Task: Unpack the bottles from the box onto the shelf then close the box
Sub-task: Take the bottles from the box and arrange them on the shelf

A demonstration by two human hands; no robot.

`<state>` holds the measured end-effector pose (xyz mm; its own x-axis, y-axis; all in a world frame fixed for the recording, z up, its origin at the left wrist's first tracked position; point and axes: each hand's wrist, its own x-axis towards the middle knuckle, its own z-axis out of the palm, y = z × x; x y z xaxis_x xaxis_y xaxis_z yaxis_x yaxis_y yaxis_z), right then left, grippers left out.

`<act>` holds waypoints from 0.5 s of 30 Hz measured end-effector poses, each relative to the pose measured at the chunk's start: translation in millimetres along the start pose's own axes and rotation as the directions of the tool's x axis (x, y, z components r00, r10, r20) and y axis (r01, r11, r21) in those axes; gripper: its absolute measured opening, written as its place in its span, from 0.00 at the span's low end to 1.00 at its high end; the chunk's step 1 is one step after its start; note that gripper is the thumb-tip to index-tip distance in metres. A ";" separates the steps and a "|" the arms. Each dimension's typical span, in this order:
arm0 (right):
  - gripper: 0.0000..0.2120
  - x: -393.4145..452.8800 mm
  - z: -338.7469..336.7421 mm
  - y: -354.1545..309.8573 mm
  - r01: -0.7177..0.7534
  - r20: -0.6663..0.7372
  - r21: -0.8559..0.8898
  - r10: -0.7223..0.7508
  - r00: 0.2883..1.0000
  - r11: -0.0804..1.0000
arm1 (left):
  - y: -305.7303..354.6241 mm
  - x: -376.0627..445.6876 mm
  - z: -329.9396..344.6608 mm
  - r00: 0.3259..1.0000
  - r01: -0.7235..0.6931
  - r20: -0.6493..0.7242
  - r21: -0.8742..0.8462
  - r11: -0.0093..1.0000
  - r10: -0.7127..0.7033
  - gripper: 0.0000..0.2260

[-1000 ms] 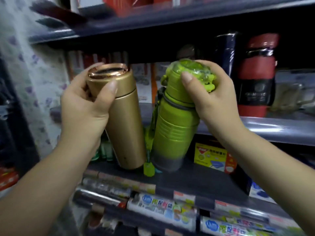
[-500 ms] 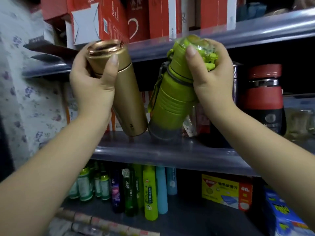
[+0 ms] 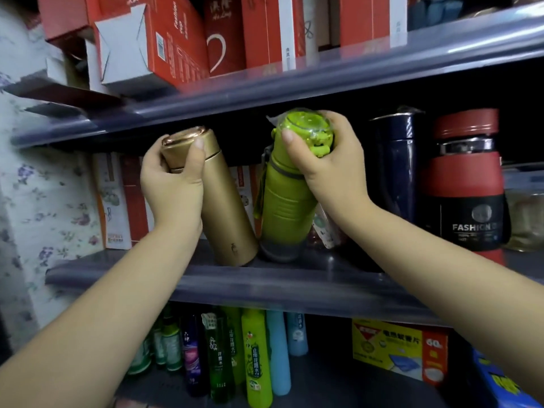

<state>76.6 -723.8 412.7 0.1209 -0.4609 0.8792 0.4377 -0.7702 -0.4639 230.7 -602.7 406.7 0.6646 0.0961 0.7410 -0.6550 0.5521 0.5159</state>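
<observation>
My left hand (image 3: 173, 187) grips the cap end of a gold flask (image 3: 226, 213), which leans to the left with its base on the grey middle shelf (image 3: 265, 287). My right hand (image 3: 329, 169) grips the clear-wrapped lid of a green bottle (image 3: 284, 207). That bottle stands almost upright, its dark base on the same shelf, right beside the gold flask. The box is out of view.
A navy flask (image 3: 396, 172) and a red-and-black bottle (image 3: 468, 195) stand on the shelf to the right. Cartons line the back left (image 3: 117, 201). Red boxes (image 3: 182, 39) fill the shelf above. Slim bottles (image 3: 256, 357) and a yellow box (image 3: 397, 351) sit below.
Both hands have lowered the two bottles from in front of the upper shelf edge down onto the middle shelf, further in. The view has tilted up a little.
</observation>
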 end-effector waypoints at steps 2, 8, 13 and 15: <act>0.23 11.1 1.3 0.8 -0.039 0.015 -0.053 0.040 0.999 0.998 | -5.3 3.5 3.4 0.999 0.049 -0.015 -0.014 0.999 -0.049 0.35; 0.31 36.9 7.8 11.4 -0.103 0.044 -0.186 0.113 0.993 0.977 | -10.8 11.7 11.7 0.991 0.118 0.052 0.042 0.992 -0.120 0.36; 0.33 53.9 14.0 11.5 -0.210 0.076 -0.227 0.232 0.970 0.951 | -11.8 10.0 23.5 0.967 0.186 0.154 0.109 0.977 -0.201 0.22; 0.33 60.2 13.5 9.5 -0.211 0.109 -0.265 0.247 0.963 0.941 | -12.4 7.3 30.6 0.950 0.231 0.194 0.089 0.969 -0.244 0.15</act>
<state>100.1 -752.9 462.7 0.3219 -0.5859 0.7437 0.1502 -0.7440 -0.6511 232.8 -634.3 418.9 0.7219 -0.2038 0.6613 -0.5133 0.4831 0.7093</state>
